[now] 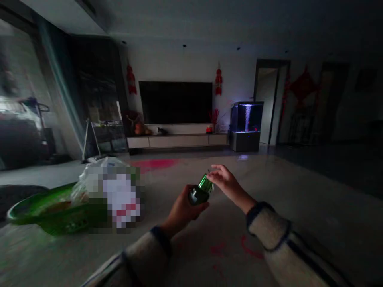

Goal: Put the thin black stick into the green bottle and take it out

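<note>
My left hand [182, 210] is wrapped round the body of a small green bottle [200, 192], held up in front of me and tilted to the right. My right hand [225, 181] is at the bottle's neck and top, fingers curled and pinched on it. Both arms wear light knitted sleeves with dark cuffs. The room is dim, so the bottle's cap is hard to make out.
A green basket [36, 211] with a clear plastic bag [98, 175] and a blurred packet sits at my left. Ahead are a dark television [175, 102] on a low cabinet [176, 140], a lit fish tank [245, 117] and open floor.
</note>
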The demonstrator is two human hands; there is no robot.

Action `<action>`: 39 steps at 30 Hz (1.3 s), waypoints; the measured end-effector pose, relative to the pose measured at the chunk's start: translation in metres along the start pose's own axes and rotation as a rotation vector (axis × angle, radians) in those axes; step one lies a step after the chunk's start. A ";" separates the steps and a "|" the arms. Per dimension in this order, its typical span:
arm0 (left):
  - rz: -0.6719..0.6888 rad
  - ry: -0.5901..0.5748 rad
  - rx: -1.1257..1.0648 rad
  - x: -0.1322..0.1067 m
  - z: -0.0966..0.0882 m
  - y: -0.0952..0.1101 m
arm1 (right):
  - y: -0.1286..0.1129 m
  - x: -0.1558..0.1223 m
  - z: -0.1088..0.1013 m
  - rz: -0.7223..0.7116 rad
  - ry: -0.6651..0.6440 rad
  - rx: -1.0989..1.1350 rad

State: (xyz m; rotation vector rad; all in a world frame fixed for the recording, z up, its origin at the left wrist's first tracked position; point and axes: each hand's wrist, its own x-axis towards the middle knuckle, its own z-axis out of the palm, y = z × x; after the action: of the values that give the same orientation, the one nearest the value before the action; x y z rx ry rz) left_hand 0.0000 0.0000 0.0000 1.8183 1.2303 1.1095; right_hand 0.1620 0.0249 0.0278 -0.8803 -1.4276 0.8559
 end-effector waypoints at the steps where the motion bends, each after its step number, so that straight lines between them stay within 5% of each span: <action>1: 0.008 0.003 0.000 0.000 0.000 0.000 | 0.001 0.000 -0.001 0.004 0.002 -0.003; 10: 0.054 0.020 0.035 0.002 0.000 -0.005 | -0.002 -0.003 -0.002 -0.034 -0.097 0.099; 19: 0.041 0.015 0.036 0.001 0.000 -0.001 | 0.001 -0.001 -0.001 -0.070 -0.012 -0.103; 28: 0.047 0.025 0.038 0.003 0.000 -0.007 | 0.002 -0.002 -0.001 -0.070 -0.089 -0.037; 39: 0.049 0.018 0.043 0.002 0.000 -0.003 | 0.007 0.001 -0.001 -0.050 0.053 -0.139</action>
State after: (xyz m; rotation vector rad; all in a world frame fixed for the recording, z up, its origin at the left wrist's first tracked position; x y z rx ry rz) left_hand -0.0010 0.0028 -0.0019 1.8837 1.2343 1.1366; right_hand 0.1629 0.0290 0.0220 -0.9611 -1.4703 0.6975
